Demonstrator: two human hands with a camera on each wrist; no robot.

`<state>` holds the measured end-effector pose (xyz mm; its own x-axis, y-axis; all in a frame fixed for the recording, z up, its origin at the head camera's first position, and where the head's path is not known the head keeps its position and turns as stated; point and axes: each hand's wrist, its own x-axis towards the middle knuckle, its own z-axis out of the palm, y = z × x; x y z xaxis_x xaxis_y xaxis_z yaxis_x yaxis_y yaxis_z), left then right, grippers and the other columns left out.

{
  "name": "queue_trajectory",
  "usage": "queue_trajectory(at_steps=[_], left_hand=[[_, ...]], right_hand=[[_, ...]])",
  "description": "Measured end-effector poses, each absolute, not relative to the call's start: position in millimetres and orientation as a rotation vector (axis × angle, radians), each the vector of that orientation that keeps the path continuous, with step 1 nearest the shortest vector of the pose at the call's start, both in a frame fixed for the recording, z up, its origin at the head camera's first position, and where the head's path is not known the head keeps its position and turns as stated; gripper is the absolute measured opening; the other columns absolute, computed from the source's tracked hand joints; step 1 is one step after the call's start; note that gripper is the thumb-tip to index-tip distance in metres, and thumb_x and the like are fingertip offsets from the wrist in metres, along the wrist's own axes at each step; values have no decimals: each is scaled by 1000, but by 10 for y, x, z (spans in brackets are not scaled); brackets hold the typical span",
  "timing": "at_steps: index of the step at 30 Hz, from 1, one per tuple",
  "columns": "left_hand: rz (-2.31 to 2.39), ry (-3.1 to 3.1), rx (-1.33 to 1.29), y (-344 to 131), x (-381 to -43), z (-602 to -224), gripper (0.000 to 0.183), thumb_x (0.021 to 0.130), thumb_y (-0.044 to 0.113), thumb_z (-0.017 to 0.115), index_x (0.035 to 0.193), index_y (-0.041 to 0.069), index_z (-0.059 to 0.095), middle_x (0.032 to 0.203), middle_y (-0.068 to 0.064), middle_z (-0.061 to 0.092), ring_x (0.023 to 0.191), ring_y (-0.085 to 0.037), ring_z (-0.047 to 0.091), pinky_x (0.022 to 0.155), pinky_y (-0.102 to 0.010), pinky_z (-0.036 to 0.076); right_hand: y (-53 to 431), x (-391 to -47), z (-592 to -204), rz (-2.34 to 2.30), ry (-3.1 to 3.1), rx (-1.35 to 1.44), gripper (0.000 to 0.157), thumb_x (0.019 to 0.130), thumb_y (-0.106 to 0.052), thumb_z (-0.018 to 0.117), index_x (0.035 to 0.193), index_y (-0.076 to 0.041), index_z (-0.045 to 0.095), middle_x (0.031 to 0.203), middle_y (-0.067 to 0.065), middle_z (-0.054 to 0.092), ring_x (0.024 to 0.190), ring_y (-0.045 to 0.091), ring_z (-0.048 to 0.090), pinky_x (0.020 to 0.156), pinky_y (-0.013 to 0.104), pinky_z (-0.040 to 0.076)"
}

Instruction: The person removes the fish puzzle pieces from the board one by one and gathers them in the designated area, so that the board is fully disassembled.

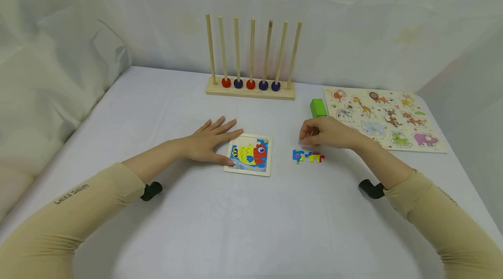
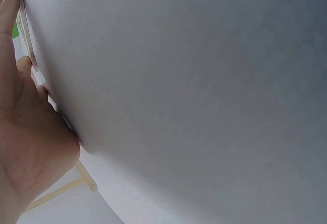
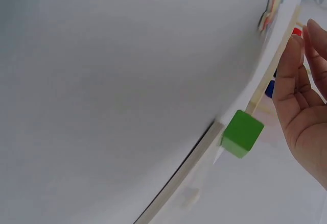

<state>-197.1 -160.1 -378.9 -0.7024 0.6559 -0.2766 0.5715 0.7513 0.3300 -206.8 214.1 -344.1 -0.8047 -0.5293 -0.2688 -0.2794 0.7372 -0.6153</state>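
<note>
A small square jigsaw board (image 1: 251, 171) with a pale wooden frame lies mid-table, showing a yellow, red and blue fish. My left hand (image 1: 206, 142) lies with fingers spread over its left side, the thumb on the lower left corner. In the left wrist view the left hand (image 2: 33, 147) is seen from the palm side. To the board's right lie a blue-and-yellow puzzle piece (image 1: 298, 156) and a yellow puzzle piece (image 1: 315, 157) with red on it. Just above these hovers my right hand (image 1: 328, 132), fingers loosely bent; the right wrist view shows nothing between the fingertips (image 3: 294, 48).
A green block (image 1: 318, 108) stands beyond my right hand. An animal peg-style board (image 1: 424, 115) lies at the right. At the back is a wooden stand (image 1: 251, 92) with several upright rods and red and dark blue beads.
</note>
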Motion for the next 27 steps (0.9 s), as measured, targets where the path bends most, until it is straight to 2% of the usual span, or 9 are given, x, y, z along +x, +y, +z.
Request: queue_trajectory(at_steps=[14,27], left_hand=[[305,2576,937,-1609,-1975,-3791,96,83,70,62,159,36,14,170,1,-3,157,-37,-10,123,-65,-4],[313,2572,930,-1606,-1985,-3797,95,83,70,61,158,36,15,170,1,-2,156,-37,-9,123,-65,-3]], right_hand=[[1665,-2091,-3326,-844,2446,-764,11,92,-18,69,102,-12,68,80,3,61,70,17,58,65,26,48],[1293,-2179,-3397,-799,2387,-850,13,90,-17,70,102,-15,68,84,1,61,75,15,59,71,26,51]])
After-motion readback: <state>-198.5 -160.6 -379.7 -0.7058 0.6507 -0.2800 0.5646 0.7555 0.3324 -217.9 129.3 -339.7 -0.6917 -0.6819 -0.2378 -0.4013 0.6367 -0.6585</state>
